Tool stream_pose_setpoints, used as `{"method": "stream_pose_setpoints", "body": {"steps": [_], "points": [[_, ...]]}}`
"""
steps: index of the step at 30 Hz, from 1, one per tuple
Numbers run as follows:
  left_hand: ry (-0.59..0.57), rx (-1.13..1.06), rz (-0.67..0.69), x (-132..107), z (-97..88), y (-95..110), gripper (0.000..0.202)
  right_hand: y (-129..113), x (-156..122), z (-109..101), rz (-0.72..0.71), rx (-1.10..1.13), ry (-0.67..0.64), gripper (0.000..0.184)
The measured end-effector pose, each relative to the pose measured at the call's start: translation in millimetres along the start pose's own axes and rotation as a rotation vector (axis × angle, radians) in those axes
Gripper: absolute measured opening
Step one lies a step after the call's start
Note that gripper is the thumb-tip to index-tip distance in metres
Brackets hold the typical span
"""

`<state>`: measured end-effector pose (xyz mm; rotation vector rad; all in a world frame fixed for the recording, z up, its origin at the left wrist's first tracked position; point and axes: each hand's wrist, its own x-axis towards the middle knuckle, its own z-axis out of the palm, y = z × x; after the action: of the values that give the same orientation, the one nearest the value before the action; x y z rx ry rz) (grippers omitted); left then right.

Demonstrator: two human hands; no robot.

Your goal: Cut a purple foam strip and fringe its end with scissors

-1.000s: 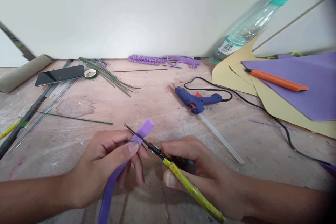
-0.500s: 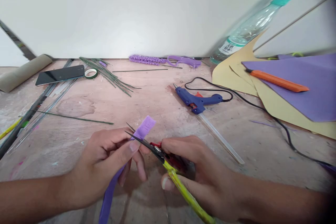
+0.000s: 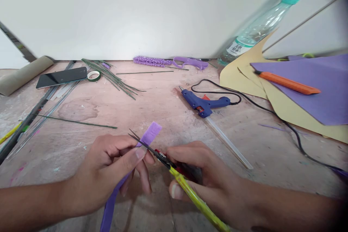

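My left hand (image 3: 108, 174) pinches a long purple foam strip (image 3: 150, 133) between thumb and fingers; the strip's fringed end sticks up past my fingertips and its tail runs down off the bottom edge. My right hand (image 3: 206, 181) grips small scissors (image 3: 163, 159) with yellow and red handles. Their dark blades are slightly apart, and they cross the strip just above my left thumb. Both hands hover low over the worn wooden table (image 3: 152, 116).
A blue glue gun (image 3: 203, 104) with a black cord lies beyond my hands. Purple and cream foam sheets (image 3: 312, 90), an orange cutter (image 3: 285, 83) and a water bottle (image 3: 252, 30) are at right. A phone (image 3: 61, 77), green tape roll (image 3: 94, 76) and green wires (image 3: 114, 78) sit at left.
The scissor blades went from closed to slightly apart on the strip. The strip's free end shifted a little; both hands stayed in nearly the same place.
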<state>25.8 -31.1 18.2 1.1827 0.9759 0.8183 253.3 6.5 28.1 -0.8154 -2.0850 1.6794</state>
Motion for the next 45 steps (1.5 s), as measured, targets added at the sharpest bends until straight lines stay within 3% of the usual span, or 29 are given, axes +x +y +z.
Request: {"method": "stream_pose_setpoints", "body": {"steps": [4, 10, 14, 22, 29, 33, 45], "points": [[0.010, -0.010, -0.013, -0.8, -0.2, 2.2, 0.037, -1.2, -0.2, -0.4, 0.022, 0.027, -0.009, 0.064], [-0.030, -0.007, -0.055, -0.1, -2.0, 3.4, 0.038, -1.6, 0.6, -0.9, 0.010, 0.072, -0.026, 0.058], [-0.013, -0.032, -0.078, 1.8, -2.2, 2.8, 0.038, -0.5, 1.8, -0.5, 0.010, 0.048, 0.030, 0.060], [-0.011, -0.221, -0.096, 6.7, 1.0, 6.4, 0.031, 2.3, -0.8, -1.0, -0.042, 0.020, 0.070, 0.051], [0.074, -0.113, -0.018, 4.9, 0.1, 9.8, 0.028, -0.4, 0.6, -1.3, -0.119, -0.182, 0.135, 0.053], [0.052, -0.065, 0.005, 3.4, -0.8, 7.1, 0.030, -0.5, 0.1, 0.4, -0.170, -0.259, 0.155, 0.049], [0.080, 0.024, 0.012, 2.7, -0.3, 4.2, 0.032, 5.4, -0.9, 2.0, -0.193, -0.146, 0.127, 0.047]]}}
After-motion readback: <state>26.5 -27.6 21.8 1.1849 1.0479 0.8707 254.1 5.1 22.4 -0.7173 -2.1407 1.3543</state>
